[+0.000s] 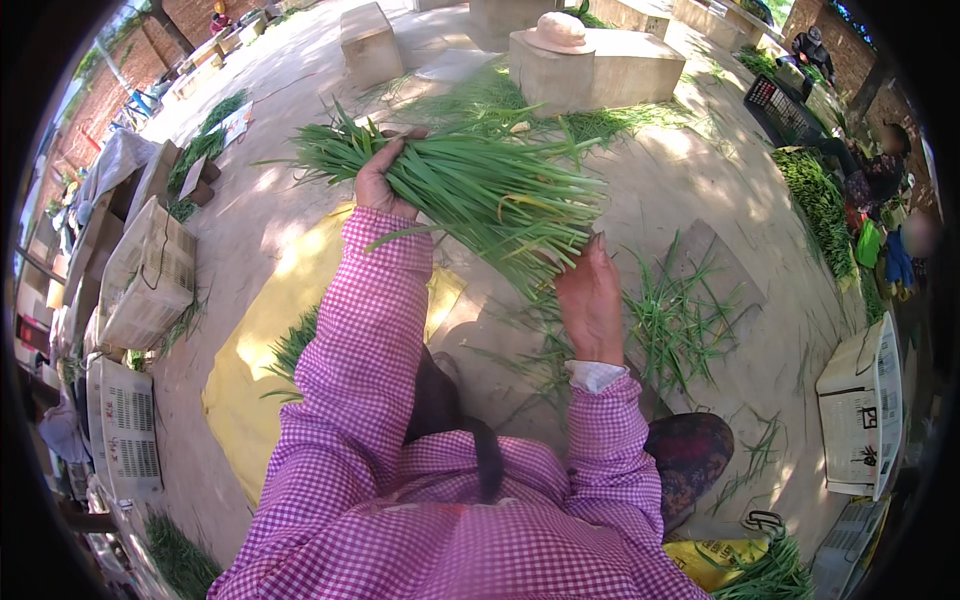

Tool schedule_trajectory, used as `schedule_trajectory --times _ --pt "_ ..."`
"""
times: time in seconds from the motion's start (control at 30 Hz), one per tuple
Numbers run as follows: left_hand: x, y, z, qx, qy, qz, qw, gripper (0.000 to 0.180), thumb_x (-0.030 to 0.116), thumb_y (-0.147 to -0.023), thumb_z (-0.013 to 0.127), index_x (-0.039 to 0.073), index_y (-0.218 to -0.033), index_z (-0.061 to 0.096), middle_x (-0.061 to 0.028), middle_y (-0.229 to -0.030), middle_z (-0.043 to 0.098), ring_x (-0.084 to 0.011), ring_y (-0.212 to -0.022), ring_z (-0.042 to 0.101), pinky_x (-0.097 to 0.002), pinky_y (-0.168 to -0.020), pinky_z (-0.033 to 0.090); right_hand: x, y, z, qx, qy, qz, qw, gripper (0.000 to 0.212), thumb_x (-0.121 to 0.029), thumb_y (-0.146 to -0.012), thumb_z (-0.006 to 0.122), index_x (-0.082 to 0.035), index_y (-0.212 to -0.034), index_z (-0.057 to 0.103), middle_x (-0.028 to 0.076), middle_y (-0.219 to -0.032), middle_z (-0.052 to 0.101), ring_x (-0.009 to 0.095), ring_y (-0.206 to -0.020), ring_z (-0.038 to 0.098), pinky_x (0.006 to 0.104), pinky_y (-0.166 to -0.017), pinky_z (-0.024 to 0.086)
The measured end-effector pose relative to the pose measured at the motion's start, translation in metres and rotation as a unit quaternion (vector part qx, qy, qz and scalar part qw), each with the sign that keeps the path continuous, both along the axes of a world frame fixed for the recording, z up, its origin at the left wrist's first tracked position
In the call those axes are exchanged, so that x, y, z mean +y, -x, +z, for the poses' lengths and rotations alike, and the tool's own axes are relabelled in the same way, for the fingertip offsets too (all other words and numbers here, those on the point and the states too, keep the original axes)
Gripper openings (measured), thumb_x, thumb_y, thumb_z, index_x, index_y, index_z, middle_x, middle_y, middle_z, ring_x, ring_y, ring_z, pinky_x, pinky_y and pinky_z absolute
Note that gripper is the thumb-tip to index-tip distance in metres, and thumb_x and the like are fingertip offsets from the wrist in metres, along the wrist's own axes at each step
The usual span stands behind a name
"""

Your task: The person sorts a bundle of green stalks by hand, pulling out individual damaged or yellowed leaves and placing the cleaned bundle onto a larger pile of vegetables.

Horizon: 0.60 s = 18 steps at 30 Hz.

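I am seeing both hands raised over the ground, working one bundle of long green leaves (pixel 470 185). The left hand (pixel 380 180) is wrapping its fingers closed around the bundle near its left end, with the leaf tips fanning out past the fist toward the left. The right hand (pixel 590 295) is sitting at the bundle's lower right end; its back is facing me, so I cannot tell whether its fingers are closing on the leaves or only touching them. Both forearms are showing pink checked sleeves (pixel 370 330).

The bundle is hanging in the air between the two hands, lying roughly level, well above the concrete ground (pixel 700 190). Loose green leaves (pixel 670 320) are lying scattered on the ground just below and to the right of the right hand. A yellow sheet (pixel 250 350) is spreading on the ground under the left arm. A stone block (pixel 610 65) is standing beyond the bundle, carrying a tan hat (pixel 560 30). White woven sacks (pixel 145 275) are standing at the left, well apart.
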State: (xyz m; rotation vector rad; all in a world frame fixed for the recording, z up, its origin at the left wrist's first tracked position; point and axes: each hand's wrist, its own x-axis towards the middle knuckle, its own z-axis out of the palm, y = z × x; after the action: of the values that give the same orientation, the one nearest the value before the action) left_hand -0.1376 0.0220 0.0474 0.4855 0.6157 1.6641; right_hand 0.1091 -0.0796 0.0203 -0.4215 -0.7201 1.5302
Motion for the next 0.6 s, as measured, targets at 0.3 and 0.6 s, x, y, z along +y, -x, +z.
schedule_trajectory --times 0.3,0.6 --pt "0.011 -0.015 -0.018 -0.028 -0.021 -0.010 0.999 0.019 0.004 -0.084 0.050 -0.001 -0.102 0.051 -0.0247 -0.101 0.062 -0.0348 -0.089 0.064 -0.0482 -0.080 0.055 0.001 -0.013 -0.014 -0.008 -0.015 0.010 1.000 0.047 -0.038 -0.093 0.051 -0.005 -0.126 0.048 0.008 -0.126 0.052 0.023 -0.115 0.049 0.0450 -0.098 0.038" --pt "0.024 -0.039 -0.028 -0.051 -0.050 -0.029 0.997 0.018 0.000 -0.081 0.053 0.004 -0.098 0.051 -0.0245 -0.098 0.062 -0.0323 -0.087 0.063 -0.0450 -0.077 0.055 -0.004 -0.023 -0.015 -0.077 -0.001 -0.064 0.995 0.052 -0.044 -0.092 0.051 -0.004 -0.125 0.048 0.009 -0.123 0.055 0.022 -0.111 0.052 0.0430 -0.096 0.040"
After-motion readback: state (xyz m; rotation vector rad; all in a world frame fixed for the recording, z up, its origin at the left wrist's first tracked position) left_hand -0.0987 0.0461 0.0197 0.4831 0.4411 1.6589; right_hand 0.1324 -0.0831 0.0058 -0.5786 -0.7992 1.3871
